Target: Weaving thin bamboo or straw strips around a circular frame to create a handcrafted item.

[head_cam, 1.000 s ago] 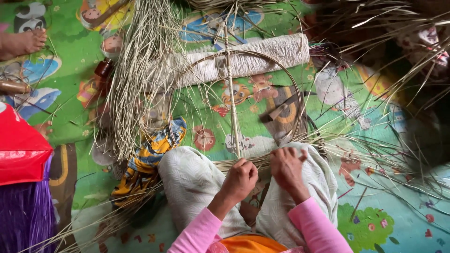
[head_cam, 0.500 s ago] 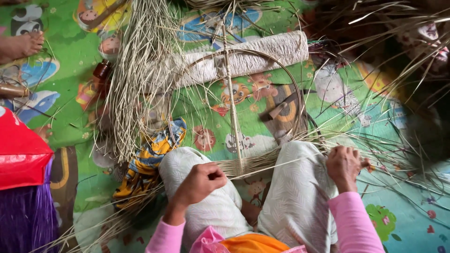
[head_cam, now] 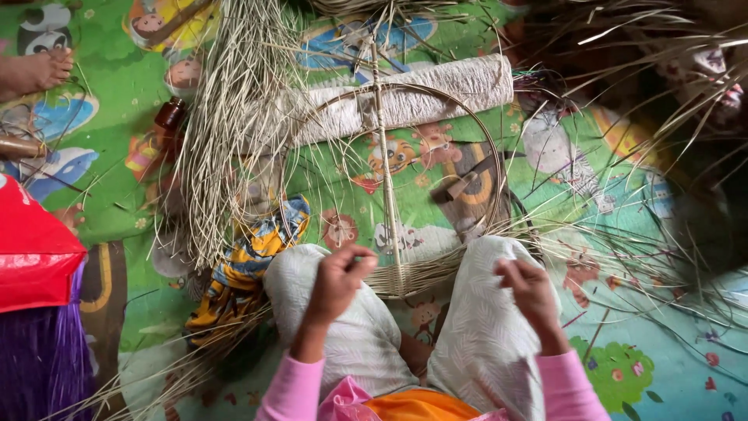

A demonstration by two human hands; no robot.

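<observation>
A round cane hoop [head_cam: 492,156] with an upright centre stick [head_cam: 386,171] lies on the mat in front of my knees. Its near edge carries a band of woven straw [head_cam: 409,277]. My left hand [head_cam: 336,282] hovers over my left knee, just left of the woven band, fingers pinched on a thin straw strand. Over my right knee, at the band's right end, my right hand [head_cam: 528,284] is curled around a strand too. Loose straw ends fan out to the right.
A thick bundle of pale straw [head_cam: 226,132] lies at the left, a rolled white mat [head_cam: 436,90] behind the hoop. A brown bottle [head_cam: 167,117], a patterned cloth [head_cam: 245,261], a red bag [head_cam: 31,249] and another person's foot [head_cam: 35,70] are at the left.
My hands were together at the hoop's near edge. They have pulled apart sideways, drawing straw out, and now sit over each knee.
</observation>
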